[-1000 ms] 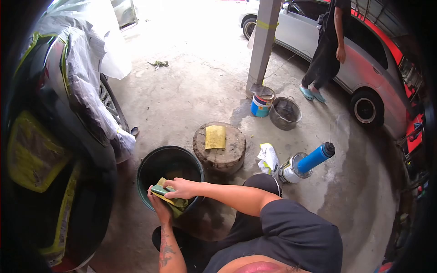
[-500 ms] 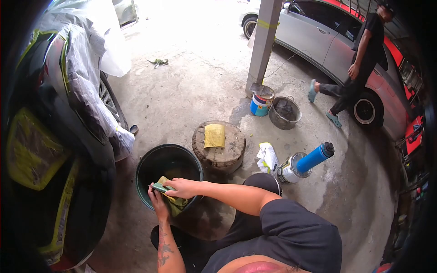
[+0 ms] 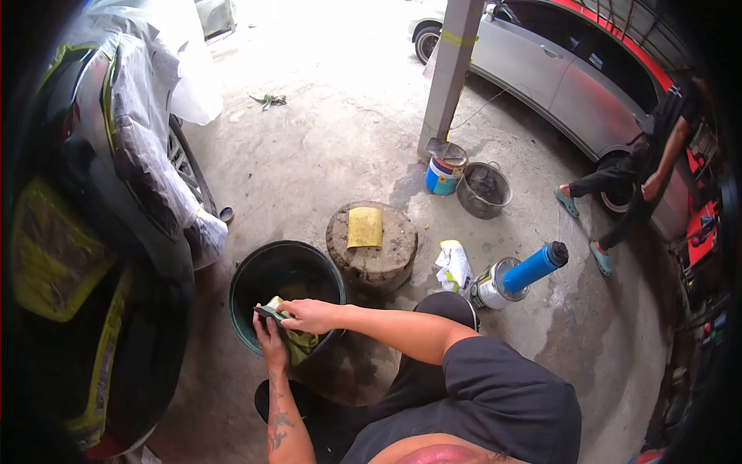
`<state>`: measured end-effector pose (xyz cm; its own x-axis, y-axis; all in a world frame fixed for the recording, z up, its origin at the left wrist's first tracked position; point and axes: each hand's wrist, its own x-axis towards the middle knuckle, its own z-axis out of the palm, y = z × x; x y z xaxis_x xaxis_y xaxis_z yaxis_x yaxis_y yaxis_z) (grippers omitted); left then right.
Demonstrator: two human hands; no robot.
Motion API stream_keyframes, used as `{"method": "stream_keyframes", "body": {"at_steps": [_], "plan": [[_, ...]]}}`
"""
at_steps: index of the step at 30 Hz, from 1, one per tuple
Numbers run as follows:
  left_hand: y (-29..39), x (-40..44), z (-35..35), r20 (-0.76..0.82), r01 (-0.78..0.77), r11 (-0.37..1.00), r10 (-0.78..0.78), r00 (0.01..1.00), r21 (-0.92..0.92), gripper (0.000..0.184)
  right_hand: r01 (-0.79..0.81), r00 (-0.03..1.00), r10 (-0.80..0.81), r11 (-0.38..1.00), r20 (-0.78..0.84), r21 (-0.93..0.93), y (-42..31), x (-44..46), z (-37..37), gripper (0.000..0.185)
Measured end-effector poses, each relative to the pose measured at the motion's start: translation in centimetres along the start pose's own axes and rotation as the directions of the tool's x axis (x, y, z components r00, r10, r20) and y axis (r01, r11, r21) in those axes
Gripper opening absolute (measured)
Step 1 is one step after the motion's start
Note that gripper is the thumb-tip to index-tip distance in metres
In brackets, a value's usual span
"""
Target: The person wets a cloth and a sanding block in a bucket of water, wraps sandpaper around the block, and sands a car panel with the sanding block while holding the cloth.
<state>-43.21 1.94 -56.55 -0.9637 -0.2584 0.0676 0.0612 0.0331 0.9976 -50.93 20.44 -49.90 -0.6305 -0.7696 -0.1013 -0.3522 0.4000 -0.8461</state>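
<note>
Over the near rim of a dark green bucket, both my hands are close together. My left hand is closed on a flat green pad, holding it from the left. My right hand grips a yellow-green cloth from above, its fingers against the pad. Part of the cloth hangs down inside the bucket, and the fingers partly hide both items. Beyond the bucket, a bent yellow sheet of sandpaper lies on a round, stained block.
To the left stands a dark car partly masked with plastic sheeting. A can with a blue cylinder on it, a paint bucket, a metal pot and a post stand right. A person walks by a grey car.
The green pad has tilted and looks darker, with my right hand shifted slightly over it. The walking person has moved further right along the grey car.
</note>
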Motion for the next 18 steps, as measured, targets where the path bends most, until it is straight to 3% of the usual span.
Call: {"method": "stream_keyframes", "body": {"at_steps": [7,18], "plan": [[-0.24,0.07,-0.09,-0.023,-0.025,0.995,0.027,0.999,0.101,0.057,0.069,0.998,-0.069,0.998,0.005,-0.004,0.33,0.46,-0.12,0.053],[-0.51,0.16,-0.42,0.014,-0.075,0.992,0.074,0.997,0.104,0.060,-0.028,0.999,0.023,0.990,0.038,0.141,-0.36,0.34,-0.73,0.050]]}}
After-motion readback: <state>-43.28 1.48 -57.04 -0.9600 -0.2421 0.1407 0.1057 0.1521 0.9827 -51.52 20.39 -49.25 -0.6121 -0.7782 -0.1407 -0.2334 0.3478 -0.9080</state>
